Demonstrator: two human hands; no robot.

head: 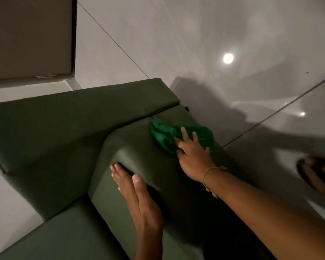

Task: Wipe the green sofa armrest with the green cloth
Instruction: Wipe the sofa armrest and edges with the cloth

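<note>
The dark green sofa armrest (139, 158) runs from the lower middle toward the centre of the view. A crumpled bright green cloth (165, 134) lies on its top near the far end. My right hand (193, 156) presses down on the cloth with fingers spread over it. My left hand (135, 192) rests flat on the near inner edge of the armrest, fingers straight and together, holding nothing.
The sofa backrest (73, 109) crosses behind the armrest and the seat cushion (54, 239) lies at lower left. Glossy grey floor tiles (233, 34) with a lamp reflection fill the right. My sandalled foot (315, 173) stands at right. A beige wall panel (30, 34) is upper left.
</note>
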